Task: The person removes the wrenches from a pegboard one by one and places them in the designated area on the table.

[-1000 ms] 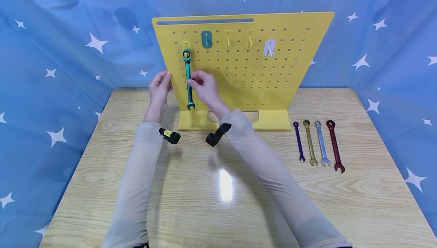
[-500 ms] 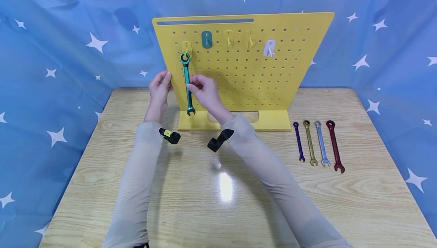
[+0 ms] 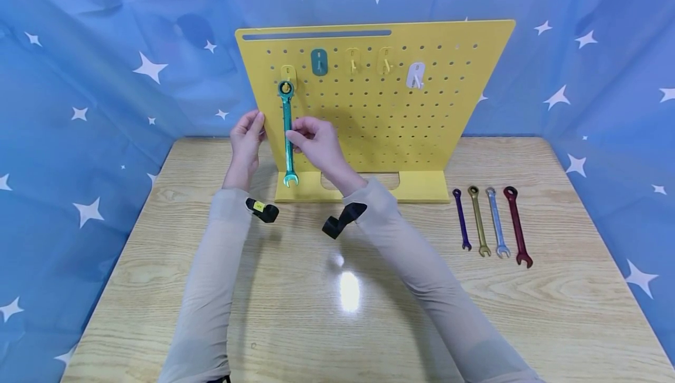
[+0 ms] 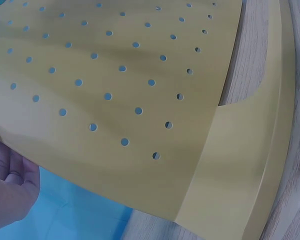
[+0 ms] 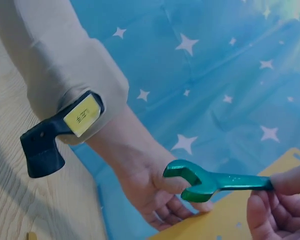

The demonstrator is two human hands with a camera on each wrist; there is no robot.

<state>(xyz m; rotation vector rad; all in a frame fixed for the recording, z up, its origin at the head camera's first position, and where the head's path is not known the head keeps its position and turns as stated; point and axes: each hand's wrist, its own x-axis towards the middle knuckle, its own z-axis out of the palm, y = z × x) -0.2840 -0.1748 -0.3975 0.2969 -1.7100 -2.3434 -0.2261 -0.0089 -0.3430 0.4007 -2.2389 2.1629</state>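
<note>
My right hand (image 3: 319,143) pinches a green combination wrench (image 3: 288,119) by the middle of its shank, thumb in front. It is upright, ring end on top, open end down. In the head view the ring overlaps the tip of the leftmost yellow hook (image 3: 287,71) on the yellow pegboard (image 3: 448,34). The right wrist view shows the wrench's open jaw (image 5: 197,182) pointing away from the fingers. My left hand (image 3: 246,140) grips the board's left edge; in the left wrist view the fingers of that hand (image 4: 15,185) lie against the edge.
To the right of the leftmost hook are a teal hook (image 3: 319,58), two yellow hooks and a white hook (image 3: 416,72). On the wooden table (image 3: 295,313), right of the board's base, lie purple (image 3: 462,219), gold (image 3: 479,219), light blue (image 3: 497,219) and dark red (image 3: 518,225) wrenches.
The right hand has drawn the green wrench slightly down and out from the board, its lower end now lower in the head view. The left hand has stayed on the board's edge.
</note>
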